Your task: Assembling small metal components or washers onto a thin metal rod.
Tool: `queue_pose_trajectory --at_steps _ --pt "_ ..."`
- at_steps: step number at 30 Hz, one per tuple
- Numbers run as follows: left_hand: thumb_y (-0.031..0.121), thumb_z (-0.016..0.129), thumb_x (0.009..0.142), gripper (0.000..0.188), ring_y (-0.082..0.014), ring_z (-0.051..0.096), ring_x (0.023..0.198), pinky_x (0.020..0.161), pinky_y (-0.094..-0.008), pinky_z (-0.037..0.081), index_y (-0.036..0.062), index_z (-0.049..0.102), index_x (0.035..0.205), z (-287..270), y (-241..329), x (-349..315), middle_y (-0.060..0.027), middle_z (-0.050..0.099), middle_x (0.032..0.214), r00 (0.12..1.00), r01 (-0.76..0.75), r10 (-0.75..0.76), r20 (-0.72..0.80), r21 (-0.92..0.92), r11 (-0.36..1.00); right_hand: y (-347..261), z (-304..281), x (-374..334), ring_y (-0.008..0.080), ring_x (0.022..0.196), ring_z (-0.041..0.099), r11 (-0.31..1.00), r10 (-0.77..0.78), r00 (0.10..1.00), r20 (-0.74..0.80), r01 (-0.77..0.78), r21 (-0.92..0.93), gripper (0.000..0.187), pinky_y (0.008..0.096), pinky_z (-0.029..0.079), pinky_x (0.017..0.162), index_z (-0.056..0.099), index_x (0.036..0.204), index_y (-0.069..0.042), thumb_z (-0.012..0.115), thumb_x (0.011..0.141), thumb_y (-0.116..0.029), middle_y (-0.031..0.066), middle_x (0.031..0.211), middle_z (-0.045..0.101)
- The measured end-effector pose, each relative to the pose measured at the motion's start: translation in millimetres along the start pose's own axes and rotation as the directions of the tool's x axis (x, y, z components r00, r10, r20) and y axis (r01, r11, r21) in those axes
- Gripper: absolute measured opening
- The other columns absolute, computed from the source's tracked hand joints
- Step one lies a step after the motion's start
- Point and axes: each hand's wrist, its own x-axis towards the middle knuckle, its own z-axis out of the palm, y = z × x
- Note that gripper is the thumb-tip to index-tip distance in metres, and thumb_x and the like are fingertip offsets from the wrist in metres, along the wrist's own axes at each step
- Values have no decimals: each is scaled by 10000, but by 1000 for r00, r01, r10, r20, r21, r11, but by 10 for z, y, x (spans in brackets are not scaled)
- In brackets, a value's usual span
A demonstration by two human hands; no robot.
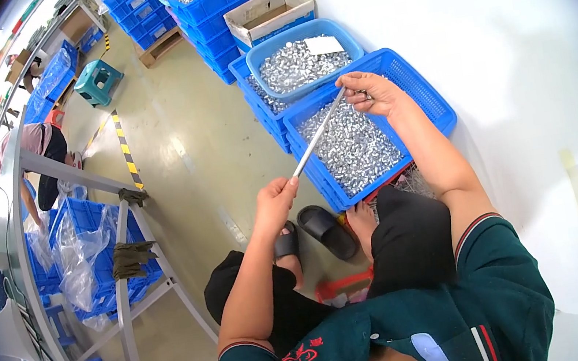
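Observation:
A thin silver-grey rod (319, 134) slants between my two hands, above the left part of a blue crate. My left hand (277, 203) is closed round its lower end. With thumb and forefinger, my right hand (373, 93) pinches the upper end over the crate; the other fingers are curled, and I cannot make out whether anything lies in them. Below, the blue plastic crate (436, 109) holds a heap of small shiny metal pieces (357, 152). They look like short sleeves or nuts, too small to tell.
Beyond the crate, a light-blue basin (337, 25) holds more metal pieces and a white card (323, 45). Stacked blue crates (227, 4) and an open box (270, 15) stand farther off. A metal frame (119, 278) rises on the left, near a bending person (40, 141). A slipper (327, 232) lies by my feet.

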Motion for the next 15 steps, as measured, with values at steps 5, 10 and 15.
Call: queue_pose_trajectory --at_steps 5,10,15 --pt "301 558 847 321 -51 334 497 445 -232 280 48 515 652 59 -36 21 46 393 534 990 -100 111 -87 116 988 176 229 19 24 470 345 987 115 987 108 -101 -123 185 136 250 362 578 936 6 601 825 -140 -23 628 435" --pt "315 546 854 347 -49 334 491 435 -230 271 57 490 629 14 13 30 51 381 530 998 -30 27 -64 -47 998 151 397 -4 18 490 360 993 120 982 143 -116 -37 262 119 251 362 551 1036 7 575 845 -172 -13 683 462" --pt "318 542 857 349 -39 309 478 424 -216 241 76 476 615 -14 53 16 61 365 521 999 13 -19 -37 -147 989 146 165 48 48 528 384 953 188 980 -66 -165 255 285 127 293 368 517 1030 31 517 879 -211 40 739 460"
